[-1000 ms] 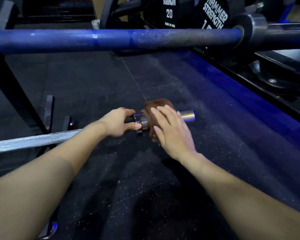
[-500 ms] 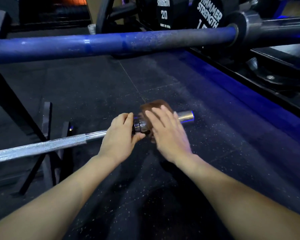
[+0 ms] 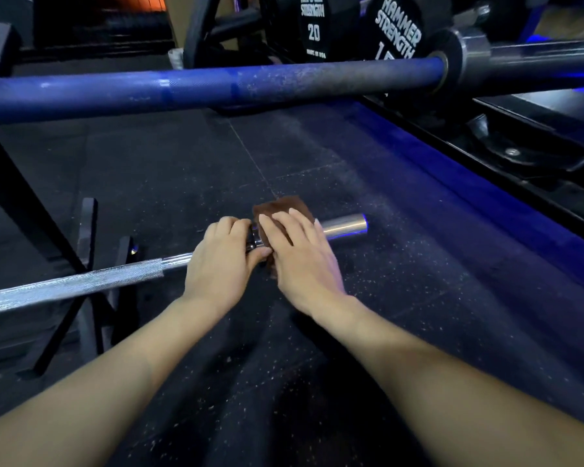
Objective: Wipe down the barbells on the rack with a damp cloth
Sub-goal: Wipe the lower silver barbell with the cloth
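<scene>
Curled around the shaft just inside the collar, the left hand (image 3: 221,264) grips the silver barbell (image 3: 81,286) and steadies it, while the right hand (image 3: 300,257) lies over the brown cloth (image 3: 282,207) with fingers nearly straight, pressing it onto the near part of the sleeve rather than clutching it. From the left edge of the view the knurled shaft runs rightward past the dark rack (image 3: 88,251) uprights that carry it, reaches the left hand, then the collar, then the cloth draped over the bar, and ends in the bare polished sleeve end (image 3: 346,225) sticking out over the rubber floor (image 3: 402,298). Judging by where the cloth sits, the wiping is at this bar's right end; whether the long knurled stretch is already cleaned cannot be told, as it only shows a dull sheen. Above and behind, the blue barbell (image 3: 216,89) spans the view, its right part speckled with pale chalky residue, so it looks unwiped and probably remains to be done. Farther right, beyond the blue bar, stand black dumbbells (image 3: 398,32).
</scene>
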